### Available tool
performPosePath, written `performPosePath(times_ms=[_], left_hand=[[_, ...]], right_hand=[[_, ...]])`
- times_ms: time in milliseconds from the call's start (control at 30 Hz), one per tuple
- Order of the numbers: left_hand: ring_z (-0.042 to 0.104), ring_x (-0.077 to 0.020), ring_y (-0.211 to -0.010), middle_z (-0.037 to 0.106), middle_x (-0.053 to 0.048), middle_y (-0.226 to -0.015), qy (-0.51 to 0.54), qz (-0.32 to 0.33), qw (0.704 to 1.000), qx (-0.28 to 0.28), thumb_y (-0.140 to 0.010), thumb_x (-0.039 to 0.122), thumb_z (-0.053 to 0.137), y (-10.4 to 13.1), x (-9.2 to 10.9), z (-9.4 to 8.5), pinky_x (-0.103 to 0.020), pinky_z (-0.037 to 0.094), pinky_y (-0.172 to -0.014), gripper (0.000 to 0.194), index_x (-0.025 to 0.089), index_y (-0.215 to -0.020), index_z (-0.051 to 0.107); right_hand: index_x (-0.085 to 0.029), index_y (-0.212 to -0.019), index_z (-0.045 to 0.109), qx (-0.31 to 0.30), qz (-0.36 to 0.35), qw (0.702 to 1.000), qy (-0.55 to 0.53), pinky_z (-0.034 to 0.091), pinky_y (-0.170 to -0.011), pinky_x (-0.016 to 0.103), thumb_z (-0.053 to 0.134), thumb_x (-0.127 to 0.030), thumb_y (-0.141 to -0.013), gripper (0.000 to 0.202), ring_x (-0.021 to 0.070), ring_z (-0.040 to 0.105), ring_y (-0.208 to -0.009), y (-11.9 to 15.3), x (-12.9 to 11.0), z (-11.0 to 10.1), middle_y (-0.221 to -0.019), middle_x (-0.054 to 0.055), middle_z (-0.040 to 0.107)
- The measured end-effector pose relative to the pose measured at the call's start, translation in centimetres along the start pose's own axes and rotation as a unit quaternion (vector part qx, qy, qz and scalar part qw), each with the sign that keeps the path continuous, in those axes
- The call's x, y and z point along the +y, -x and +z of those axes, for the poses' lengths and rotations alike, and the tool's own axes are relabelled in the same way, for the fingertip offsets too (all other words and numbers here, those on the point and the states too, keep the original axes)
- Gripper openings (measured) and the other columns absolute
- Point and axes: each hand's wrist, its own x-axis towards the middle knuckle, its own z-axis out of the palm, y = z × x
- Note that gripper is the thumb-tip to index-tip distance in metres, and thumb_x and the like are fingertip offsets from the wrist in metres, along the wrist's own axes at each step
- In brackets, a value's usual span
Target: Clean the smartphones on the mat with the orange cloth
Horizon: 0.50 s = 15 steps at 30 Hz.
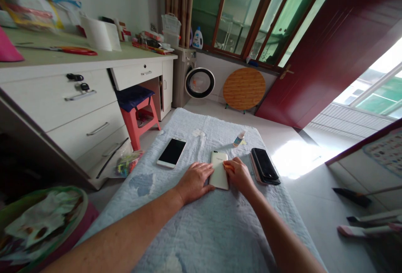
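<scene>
A white phone (219, 174) lies back up on the cloth-covered table, between my two hands. My left hand (195, 182) rests against its left edge, fingers spread over the side. My right hand (240, 176) is closed on a small orange cloth (228, 165), pressed on the phone's upper right part. To the left lies another white phone (171, 152) with its dark screen up. A small spray bottle (239, 139) stands beyond my right hand. Right of that hand, a black phone (264, 164) sits on top of other flat items.
The table has a light blue quilted cover (201, 122). A red stool (143, 118) and a white desk (78, 97) stand at the left, a waste bin (78, 227) at the lower left. Farther back are a washing machine (185, 72) and a round wooden board (244, 88).
</scene>
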Motion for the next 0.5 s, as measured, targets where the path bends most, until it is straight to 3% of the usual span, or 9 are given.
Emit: performPosePath(times_ms=[233,367,500], left_hand=[[0.049,-0.0276,-0.123,0.053,-0.012,-0.135,-0.011,-0.005,1.0,-0.004,-0.081,0.045,0.064,0.0,0.2,-0.1,-0.045,0.033,-0.105,0.052,0.017,-0.124,0.055],[0.05,-0.0277,-0.122,0.054,-0.013,-0.134,-0.011,-0.002,1.0,-0.004,-0.082,0.045,0.063,-0.1,0.3,-0.2,-0.044,0.033,-0.105,0.051,0.016,-0.123,0.056],[0.051,-0.024,-0.121,0.056,-0.009,-0.133,0.003,-0.004,1.0,0.003,-0.092,0.039,0.048,-0.1,0.1,-0.1,-0.042,0.034,-0.105,0.036,0.019,-0.12,0.058]], right_hand=[[-0.019,-0.094,0.071,-0.054,-0.032,0.997,-0.049,0.046,-0.069,0.023,0.052,-0.017,-0.086,0.021,0.0139,0.058,-0.074,4.2,-2.3,-1.1,-0.084,0.004,0.057],[-0.019,-0.086,0.071,-0.079,-0.054,0.994,-0.053,0.045,-0.068,0.022,0.051,-0.014,-0.086,0.02,0.0131,0.056,-0.074,4.5,-3.9,-1.2,-0.083,0.004,0.055],[-0.018,-0.082,0.069,-0.086,-0.073,0.993,-0.041,0.043,-0.07,0.021,0.051,-0.008,-0.084,0.021,0.012,0.054,-0.074,3.8,-5.5,0.2,-0.083,0.003,0.054]])
